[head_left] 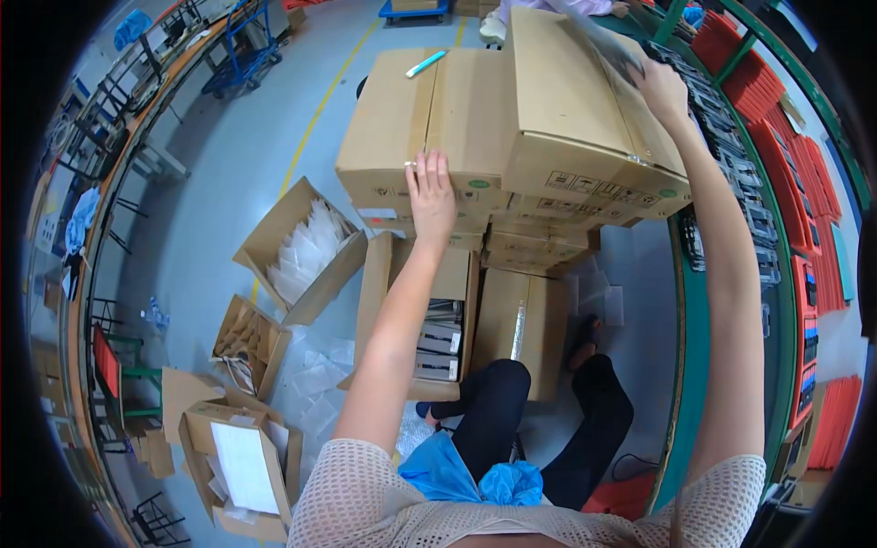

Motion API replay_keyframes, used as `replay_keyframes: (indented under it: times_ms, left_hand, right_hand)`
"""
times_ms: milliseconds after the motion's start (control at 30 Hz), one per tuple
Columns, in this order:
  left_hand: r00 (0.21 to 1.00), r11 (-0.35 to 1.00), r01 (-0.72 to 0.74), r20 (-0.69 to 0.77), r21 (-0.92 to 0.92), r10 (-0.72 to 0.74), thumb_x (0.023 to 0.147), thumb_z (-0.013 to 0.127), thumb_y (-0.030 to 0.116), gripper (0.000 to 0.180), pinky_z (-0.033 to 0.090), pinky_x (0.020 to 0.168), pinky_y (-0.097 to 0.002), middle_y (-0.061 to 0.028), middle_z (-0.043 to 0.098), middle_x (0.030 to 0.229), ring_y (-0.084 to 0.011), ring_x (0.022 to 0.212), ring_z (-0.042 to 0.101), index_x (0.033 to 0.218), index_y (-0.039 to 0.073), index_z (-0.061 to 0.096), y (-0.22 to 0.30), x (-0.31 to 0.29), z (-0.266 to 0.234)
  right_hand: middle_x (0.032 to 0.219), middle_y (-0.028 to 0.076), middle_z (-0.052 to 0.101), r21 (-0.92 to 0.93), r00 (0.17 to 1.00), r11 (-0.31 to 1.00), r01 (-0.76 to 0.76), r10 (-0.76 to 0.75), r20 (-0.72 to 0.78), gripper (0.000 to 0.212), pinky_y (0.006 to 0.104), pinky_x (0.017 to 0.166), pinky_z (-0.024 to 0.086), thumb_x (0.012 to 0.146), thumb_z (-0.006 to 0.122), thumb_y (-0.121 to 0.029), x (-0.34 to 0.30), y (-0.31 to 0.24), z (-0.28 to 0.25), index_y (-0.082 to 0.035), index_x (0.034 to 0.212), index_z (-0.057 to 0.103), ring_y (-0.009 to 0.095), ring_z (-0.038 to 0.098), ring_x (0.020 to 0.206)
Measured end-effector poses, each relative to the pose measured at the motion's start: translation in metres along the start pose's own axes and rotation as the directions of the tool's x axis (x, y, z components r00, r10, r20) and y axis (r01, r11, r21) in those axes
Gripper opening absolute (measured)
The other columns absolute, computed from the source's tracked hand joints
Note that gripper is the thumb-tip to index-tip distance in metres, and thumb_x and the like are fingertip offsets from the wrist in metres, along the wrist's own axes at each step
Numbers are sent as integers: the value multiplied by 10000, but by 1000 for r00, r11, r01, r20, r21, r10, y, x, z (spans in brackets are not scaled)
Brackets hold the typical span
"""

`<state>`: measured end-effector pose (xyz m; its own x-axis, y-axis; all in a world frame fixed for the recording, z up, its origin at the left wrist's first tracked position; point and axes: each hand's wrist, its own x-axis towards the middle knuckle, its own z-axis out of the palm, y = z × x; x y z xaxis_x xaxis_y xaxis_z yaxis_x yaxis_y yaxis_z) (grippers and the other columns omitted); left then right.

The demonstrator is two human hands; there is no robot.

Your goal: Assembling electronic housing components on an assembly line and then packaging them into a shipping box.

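My left hand (431,199) lies with its fingers stretched flat over the near top edge of a taped cardboard carton (379,119). A turquoise utility knife (427,63) rests on that carton's top. To its right stands a taller sealed carton (562,100), with a strip of tape along its top. My right hand (660,89) is closed at this carton's far right edge, fingers curled round a greyish, blurred thing that I cannot make out. Below, between the stack and my legs, an open carton (470,329) holds several grey boxed items with white labels (437,367).
Left on the floor are a carton of translucent plastic sleeves (315,251), a carton of brown cardboard pieces (247,352) and an open carton with white sheets (245,466). At right runs a green bench (690,365) with dark metal parts and red trays (776,173). A blue trolley (247,50) stands far left.
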<state>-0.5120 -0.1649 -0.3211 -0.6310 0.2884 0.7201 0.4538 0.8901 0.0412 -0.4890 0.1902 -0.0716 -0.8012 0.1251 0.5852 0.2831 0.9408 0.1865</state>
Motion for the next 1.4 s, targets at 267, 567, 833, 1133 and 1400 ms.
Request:
replay_keyframes:
  times_ms: [267,567,833,1133,1400]
  left_hand:
    - [999,997,17,35,-74,-15,775,533,26,607,242,1128,-463,-128,394,1414,-298,1365,317,1362,12,381,-5,3,-10]
    - [994,974,-31,97,-224,54,748,540,-33,607,310,1099,-410,-145,423,1405,-310,1331,373,1341,0,415,-8,12,-24]
    - [992,972,-41,105,-233,67,726,591,-14,630,316,1095,-411,-154,440,1389,-312,1329,375,1332,-3,421,-8,9,-22]
    - [972,976,-93,196,-197,132,787,566,60,476,342,1075,-445,-198,493,1331,-340,1291,421,1251,-24,498,-10,15,-31]
    - [956,956,-110,234,-273,177,757,559,4,488,323,1078,-471,-234,452,1344,-362,1288,404,1236,-48,477,-32,10,-38]
  right_hand:
    - [842,118,662,138,914,932,336,-287,-287,164,429,730,512,826,553,-169,19,-157,-122,-51,915,626,316,630,845]
    - [858,90,661,99,774,874,476,-363,-519,178,418,681,540,812,539,-121,54,-257,-87,-100,979,597,285,625,890]
    - [865,102,693,-101,865,860,500,-502,7,199,440,686,547,813,627,-187,-12,-281,-1,-86,982,647,312,672,859]
    - [1173,131,616,469,808,679,564,-571,-144,248,415,842,532,808,641,-127,-99,-258,-11,-50,1043,649,329,642,969]
    - [991,97,673,972,969,-25,-233,77,234,218,263,762,485,884,513,18,-322,-243,-100,-5,1039,665,147,627,882]
